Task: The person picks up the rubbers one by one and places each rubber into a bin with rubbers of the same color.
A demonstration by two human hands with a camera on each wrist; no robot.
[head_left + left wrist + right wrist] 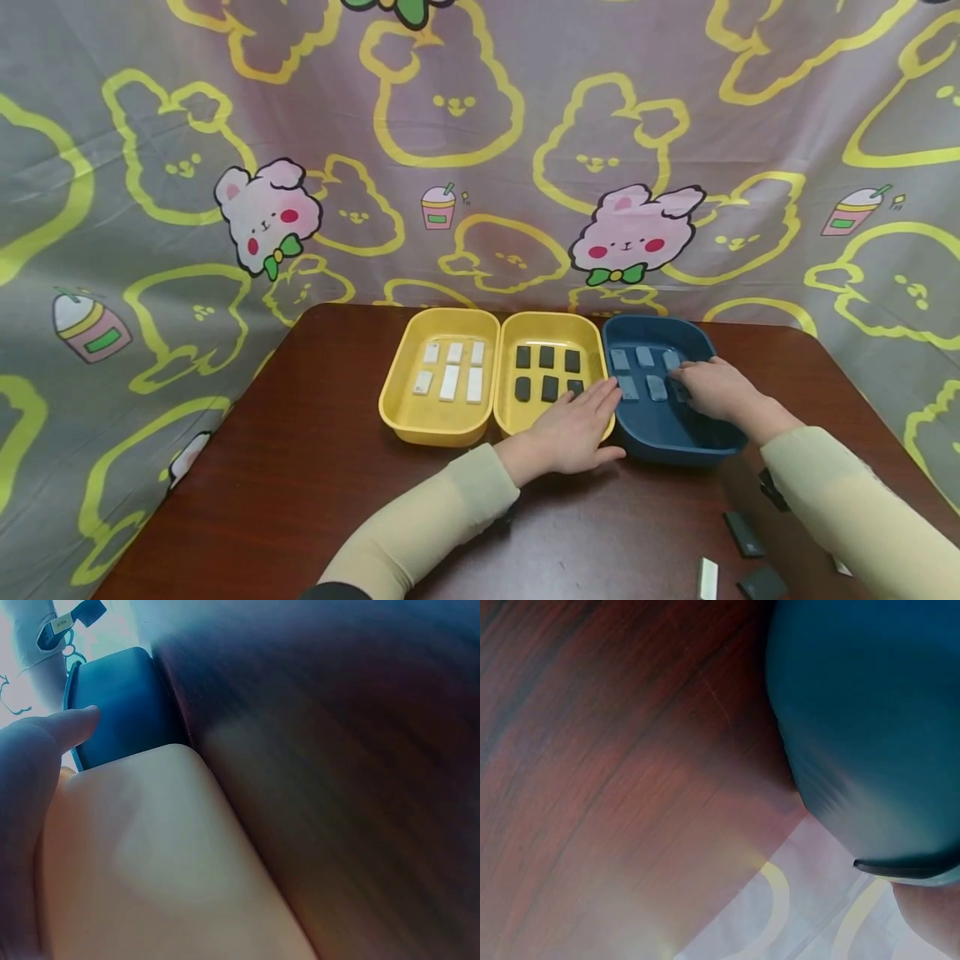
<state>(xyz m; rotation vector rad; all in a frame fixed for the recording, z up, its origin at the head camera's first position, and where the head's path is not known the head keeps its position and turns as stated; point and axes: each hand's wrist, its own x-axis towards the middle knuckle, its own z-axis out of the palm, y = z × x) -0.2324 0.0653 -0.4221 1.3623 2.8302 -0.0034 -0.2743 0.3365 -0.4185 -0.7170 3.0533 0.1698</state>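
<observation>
In the head view my right hand (718,388) reaches into the blue bin (667,450) from the right. Its curled fingers hold a small grey block (681,392) at the right end of the nearer row; the fingertips partly cover it. Several other grey blocks (628,387) lie in two rows there. My left hand (573,429) lies palm down across the near right corner of the middle yellow bin (513,423), fingers straight. Its thumb (75,726) points toward the blue bin's wall (124,705) in the left wrist view. The right wrist view shows only the blue bin's outside (870,742).
Several black blocks (547,358) lie in two rows in the middle bin. The left yellow bin (427,433) has white blocks (448,383) in two rows. Near the right forearm, dark blocks (744,534) and a white block (707,578) lie on the brown table (300,483). A patterned curtain (480,183) hangs behind.
</observation>
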